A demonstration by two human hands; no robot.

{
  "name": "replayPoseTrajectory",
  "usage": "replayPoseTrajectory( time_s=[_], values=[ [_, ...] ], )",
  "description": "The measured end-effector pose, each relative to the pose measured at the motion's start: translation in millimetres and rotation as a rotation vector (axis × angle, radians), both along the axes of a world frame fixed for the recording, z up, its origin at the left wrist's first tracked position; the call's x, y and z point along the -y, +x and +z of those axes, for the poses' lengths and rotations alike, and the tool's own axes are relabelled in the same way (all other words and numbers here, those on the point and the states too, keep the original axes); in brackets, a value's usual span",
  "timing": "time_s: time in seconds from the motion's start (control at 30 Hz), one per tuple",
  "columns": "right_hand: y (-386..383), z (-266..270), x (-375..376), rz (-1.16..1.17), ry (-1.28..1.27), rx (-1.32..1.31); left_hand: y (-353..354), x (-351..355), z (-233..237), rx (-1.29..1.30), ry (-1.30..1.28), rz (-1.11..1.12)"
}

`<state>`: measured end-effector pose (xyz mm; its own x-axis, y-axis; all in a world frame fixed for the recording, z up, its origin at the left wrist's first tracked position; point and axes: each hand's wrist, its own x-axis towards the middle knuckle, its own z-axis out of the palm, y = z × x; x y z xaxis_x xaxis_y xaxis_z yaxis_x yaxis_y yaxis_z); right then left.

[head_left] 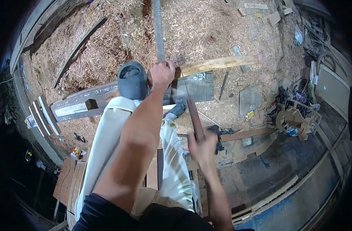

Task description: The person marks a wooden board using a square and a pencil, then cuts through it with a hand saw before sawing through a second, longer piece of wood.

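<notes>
Wooden stick (218, 63) lies across upper centre of frame, long axis left-right, over grey beam (76, 104); our left hand (162, 73) fists its left end; our right hand (203, 146), lower, clenches dark tool (195, 119) pointing up at it

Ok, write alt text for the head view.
The person's left hand grips a pale curved wooden stick over a grey timber beam, with a grey rubber boot planted on it. The right hand holds a blurred, dark-handled tool above a floor of wood shavings.
</notes>
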<state>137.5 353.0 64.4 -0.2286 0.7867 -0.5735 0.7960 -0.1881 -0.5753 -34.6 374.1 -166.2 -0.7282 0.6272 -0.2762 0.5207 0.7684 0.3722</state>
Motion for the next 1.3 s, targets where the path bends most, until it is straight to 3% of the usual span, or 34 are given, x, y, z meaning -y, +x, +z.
replayPoseTrajectory(
  time_s=[0.07, 0.13, 0.23, 0.3, 0.43, 0.53, 0.6, 0.67, 0.77, 0.87, 0.97, 1.03, 1.07, 1.17, 1.3],
  values=[
    [-35, -77, -30, 0.098, 0.061, 0.013, 3, 0, -1, 0.048, -0.014, -0.009],
    [-79, -95, -57, -0.022, -0.03, -0.035, -9, 0, -5, 0.054, -0.033, -0.011],
    [-52, -69, -37, -0.048, -0.143, 0.008, -5, 5, -15, 0.032, -0.047, -0.042],
    [-31, -27, -16, -0.075, -0.055, -0.022, -2, 3, 3, 0.076, -0.062, -0.004],
    [7, 54, 9, -0.104, -0.236, 0.093, -5, -4, 8, 0.06, -0.024, 0.015],
    [1, 15, -1, -0.053, -0.097, 0.051, -2, -3, 9, 0.026, -0.031, 0.013],
    [-30, -59, -28, 0.016, -0.003, 0.059, -1, -3, 10, 0.06, -0.025, 0.016],
    [-74, -95, -57, -0.022, -0.045, -0.032, -9, -6, 9, 0.069, -0.017, 0.02],
    [-48, -80, -35, -0.027, -0.137, 0.02, -4, 4, 2, 0.087, -0.013, -0.011],
    [-13, 7, -3, -0.017, -0.065, 0.01, -5, -3, 6, 0.046, 0.001, 0.014],
    [7, 36, 11, -0.039, -0.091, 0.03, -4, -3, 6, 0.03, 0.051, 0.026],
    [1, 30, 6, -0.072, -0.129, 0.072, -5, -6, 6, 0.032, 0.037, 0.033],
    [0, 0, 0, 0.074, 0.037, 0.012, -1, -2, 6, 0.039, 0.016, 0.043],
    [-49, -70, -34, -0.019, 0.003, -0.014, -4, -4, 3, 0.088, -0.02, 0.052],
    [-33, -39, -29, -0.067, -0.122, -0.015, -5, -3, 10, 0.092, -0.041, 0.006]
  ],
)
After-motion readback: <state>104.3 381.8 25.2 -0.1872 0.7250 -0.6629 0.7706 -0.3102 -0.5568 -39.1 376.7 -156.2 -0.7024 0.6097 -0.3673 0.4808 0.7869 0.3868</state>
